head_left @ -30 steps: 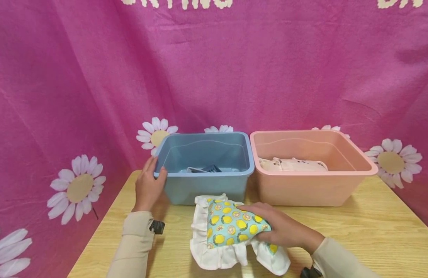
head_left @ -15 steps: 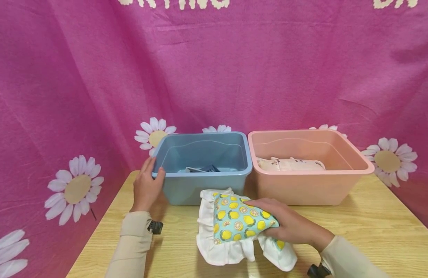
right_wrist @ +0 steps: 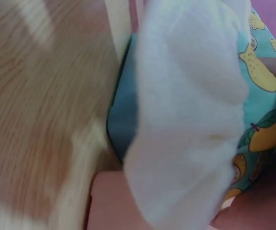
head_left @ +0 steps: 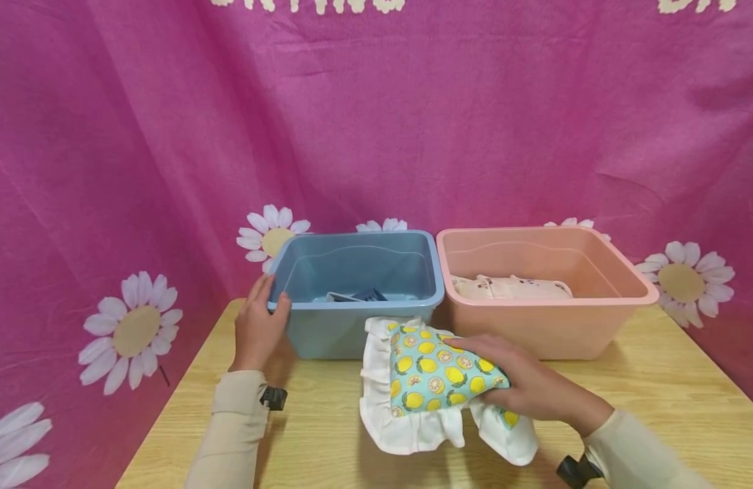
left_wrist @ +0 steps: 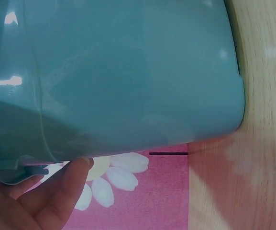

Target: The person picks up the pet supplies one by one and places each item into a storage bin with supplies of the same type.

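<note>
My right hand [head_left: 529, 384] grips a folded lemon-print cloth [head_left: 434, 373] with a white ruffled edge, held above the table in front of the two bins. In the right wrist view the white ruffle [right_wrist: 190, 120] hides much of the scene, and the fingers [right_wrist: 252, 206] show at the right edge. My left hand [head_left: 260, 326] holds the front left corner of the blue bin [head_left: 352, 333] at its rim. The left wrist view shows the thumb and fingers [left_wrist: 63, 196] at that rim. Inside the blue bin lies a dark blue item with a white edge [head_left: 358, 296], mostly hidden.
A pink bin [head_left: 535, 333] stands right beside the blue one, with a pale, dark-patterned cloth item [head_left: 511, 288] inside. Both rest on a light wooden table [head_left: 315, 428]. Behind them hangs a magenta curtain [head_left: 413, 122] with white daisies.
My right hand has moved the lemon-print cloth to the right and upward, away from me. My left hand has stayed at the blue bin's corner.
</note>
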{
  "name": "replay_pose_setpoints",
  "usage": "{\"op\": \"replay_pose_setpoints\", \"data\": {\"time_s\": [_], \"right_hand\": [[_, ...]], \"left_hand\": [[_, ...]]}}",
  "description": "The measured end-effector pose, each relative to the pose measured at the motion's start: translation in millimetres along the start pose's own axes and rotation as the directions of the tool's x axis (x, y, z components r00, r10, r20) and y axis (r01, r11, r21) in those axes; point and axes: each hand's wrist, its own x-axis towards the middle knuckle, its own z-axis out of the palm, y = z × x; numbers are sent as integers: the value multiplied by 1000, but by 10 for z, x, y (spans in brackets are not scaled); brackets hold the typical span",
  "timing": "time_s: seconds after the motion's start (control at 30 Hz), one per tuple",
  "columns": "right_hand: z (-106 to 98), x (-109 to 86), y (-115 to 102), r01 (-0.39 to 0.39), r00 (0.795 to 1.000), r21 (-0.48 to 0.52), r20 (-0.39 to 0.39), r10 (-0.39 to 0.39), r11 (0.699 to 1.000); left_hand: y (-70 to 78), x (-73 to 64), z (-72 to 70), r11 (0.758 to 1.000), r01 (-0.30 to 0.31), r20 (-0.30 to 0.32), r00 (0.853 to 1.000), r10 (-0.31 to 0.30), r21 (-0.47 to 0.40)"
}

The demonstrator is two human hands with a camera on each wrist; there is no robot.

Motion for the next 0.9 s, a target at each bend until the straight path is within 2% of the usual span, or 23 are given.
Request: {"op": "replay_pose_setpoints", "data": {"time_s": [0.17,0.37,0.67,0.9], "right_hand": [[-126,-4,16,13,1000,14,8,-14,1000],[-259,-7,-7,7,1000,-50,-14,-8,999],[-339,-17,-69,-14,1000,-98,-10,13,995],[-475,-28,-71,35,999,-98,-17,-37,995]], "left_hand": [[-3,10,7,1000,-13,-13,1000,13,2],[-6,16,20,1000,-26,-17,1000,26,2],[-40,7,-6,1000,-11,-6,1000,11,-6],[-46,11,-7,1000,-21,-8,1000,21,-10]]}}
